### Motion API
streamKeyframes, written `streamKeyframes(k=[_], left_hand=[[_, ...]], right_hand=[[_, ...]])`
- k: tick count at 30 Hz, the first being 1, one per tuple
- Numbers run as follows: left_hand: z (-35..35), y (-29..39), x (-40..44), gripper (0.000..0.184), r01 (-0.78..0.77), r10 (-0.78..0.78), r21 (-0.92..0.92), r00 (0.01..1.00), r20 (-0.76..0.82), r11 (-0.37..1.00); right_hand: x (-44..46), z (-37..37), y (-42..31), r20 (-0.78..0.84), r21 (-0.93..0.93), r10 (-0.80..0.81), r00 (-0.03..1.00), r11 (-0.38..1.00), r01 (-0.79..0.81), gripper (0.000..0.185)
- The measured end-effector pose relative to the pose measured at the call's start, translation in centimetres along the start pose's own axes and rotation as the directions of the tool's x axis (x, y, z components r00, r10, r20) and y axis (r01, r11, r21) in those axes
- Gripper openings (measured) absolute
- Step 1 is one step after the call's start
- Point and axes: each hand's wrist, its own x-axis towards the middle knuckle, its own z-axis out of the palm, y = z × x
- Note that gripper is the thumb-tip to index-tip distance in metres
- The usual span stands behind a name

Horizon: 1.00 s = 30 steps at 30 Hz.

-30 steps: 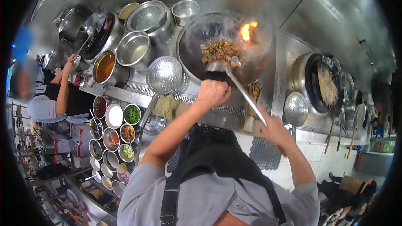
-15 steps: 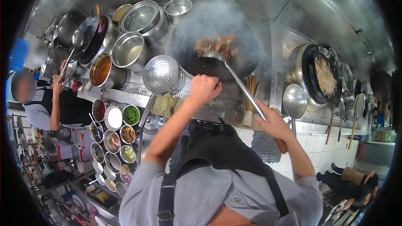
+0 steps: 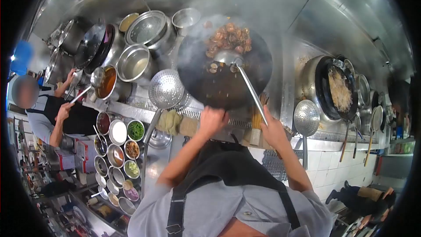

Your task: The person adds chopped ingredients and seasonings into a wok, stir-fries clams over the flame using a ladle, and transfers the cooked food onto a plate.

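A dark wok [image 3: 223, 92] is tilted on the stove in front of me. My left hand [image 3: 212, 123] is closed at its near rim; the exact grip is hidden and slightly blurred. Browned chunks of food [image 3: 230, 38] are bunched at the wok's far side, some of them lifted off its surface. My right hand [image 3: 274, 131] is wrapped around the long handle of a metal ladle [image 3: 229, 57]. The ladle's bowl sits against the near side of the food, and a few small pieces lie below it in the wok. Steam drifts over the far side.
Left of the wok are a perforated strainer [image 3: 166, 88], metal pots [image 3: 133, 63] and several bowls of ingredients [image 3: 136, 130]. A bamboo brush [image 3: 258, 116] stands at the right. Further right are another strainer [image 3: 306, 117] and a wok of frying food [image 3: 340, 88]. A co-worker [image 3: 48, 118] handles a ladle at left.
My left hand and the wok's near rim have come down toward me. The food has been tossed to the far side. The co-worker's ladle has moved from their wok to the orange-red pot.
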Motion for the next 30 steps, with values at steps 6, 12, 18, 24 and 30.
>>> streamKeyframes(k=[6,12,18,24,30], left_hand=[[1.5,-2.8,6.5,0.027,0.014,-0.013,-0.023,0.999,0.052,1.0],[-2.2,-2.1,4.7,0.022,-0.077,0.045,-0.12,0.967,-0.25,0.99],[-5.0,-4.3,-10.3,0.028,0.194,-0.064,-0.479,0.959,0.274,0.856],[-8.8,-6.8,-19.3,0.027,0.377,-0.223,-0.488,0.912,0.344,0.788],[-10.2,-8.9,-21.4,0.027,0.492,-0.362,-0.437,0.864,0.35,0.753]], right_hand=[[-3.6,0.8,0.4,-0.05,0.3,-0.106,0.993,0.947,0.117,0.065],[1.7,4.5,0.1,-0.289,0.022,-0.298,0.91,0.948,0.318,0.065],[10.6,1.5,-17.3,0.393,0.824,-0.277,0.877,0.53,-0.202,0.051],[23.5,14.6,-29.1,0.47,0.702,-0.398,0.788,0.709,-0.06,0.011],[26.3,21.3,-33.7,0.516,0.592,-0.245,0.821,0.794,-0.135,0.011]])
